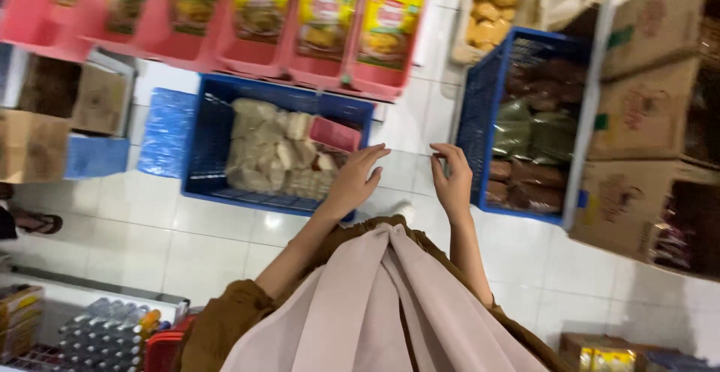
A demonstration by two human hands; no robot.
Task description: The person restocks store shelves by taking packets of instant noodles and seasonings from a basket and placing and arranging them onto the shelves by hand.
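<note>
My left hand (pixel 358 178) is stretched forward with fingers spread, empty, over the near right corner of a blue plastic crate (pixel 204 147) that holds several pale food packets (pixel 266 151) and a small pink tray (pixel 334 133). My right hand (pixel 452 178) hovers beside it, fingers loosely apart and empty, just left of a second blue crate (pixel 484 109) filled with dark brown and green packets (pixel 534 143). A pale scarf and brown sleeves cover my lower body in the view.
Pink shelf bins (pixel 247 57) with yellow snack pouches (pixel 324 12) hang above the crates. Cardboard boxes (pixel 649 117) stack at the right, more boxes (pixel 67 109) at the left. A rack of bottles (pixel 112 334) stands at lower left. White tiled floor (pixel 187 229) lies between.
</note>
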